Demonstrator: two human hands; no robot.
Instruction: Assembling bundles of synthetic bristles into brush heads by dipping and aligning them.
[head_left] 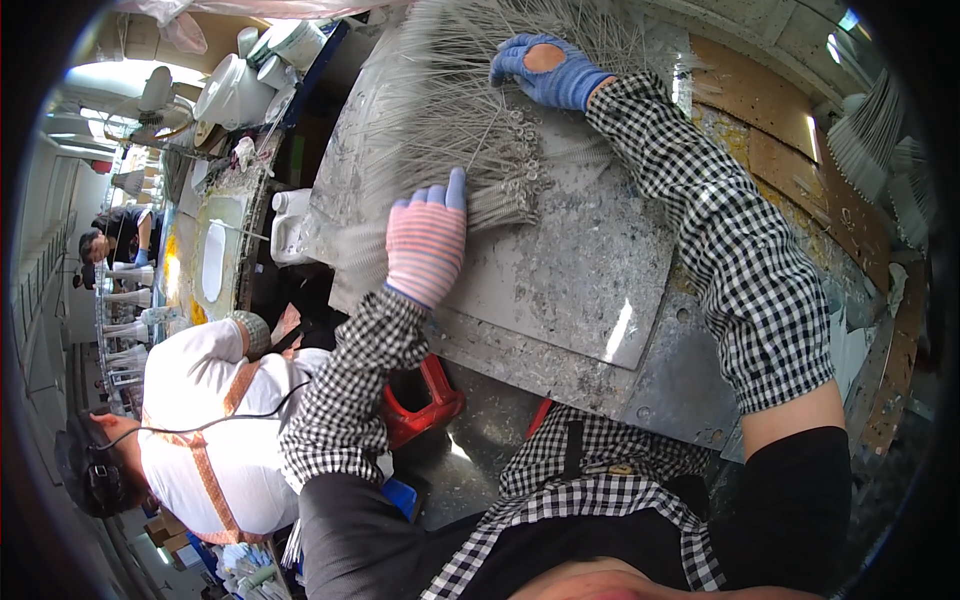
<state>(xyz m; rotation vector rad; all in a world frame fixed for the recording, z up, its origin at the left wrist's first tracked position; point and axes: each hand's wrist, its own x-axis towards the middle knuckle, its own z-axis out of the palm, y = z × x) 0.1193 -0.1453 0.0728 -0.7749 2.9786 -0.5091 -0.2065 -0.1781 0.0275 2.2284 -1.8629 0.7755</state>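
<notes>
A large heap of thin grey wire-like rods, several with small looped ends, is spread over the far part of a grey sheet. My left hand, in a pink-and-grey striped glove with lilac fingertips, lies over the near edge of the heap, fingers stretched out and index finger pointing away. Farther off to the right, my right hand wears a blue glove with a round opening on its back. Its fingers curl together down among the rods. What they grip is hidden.
Brown boards line the bench's right side, near hanging rod bundles. To the left are a white jug, white buckets and a co-worker in a white shirt. A red plastic stool stands below the bench edge.
</notes>
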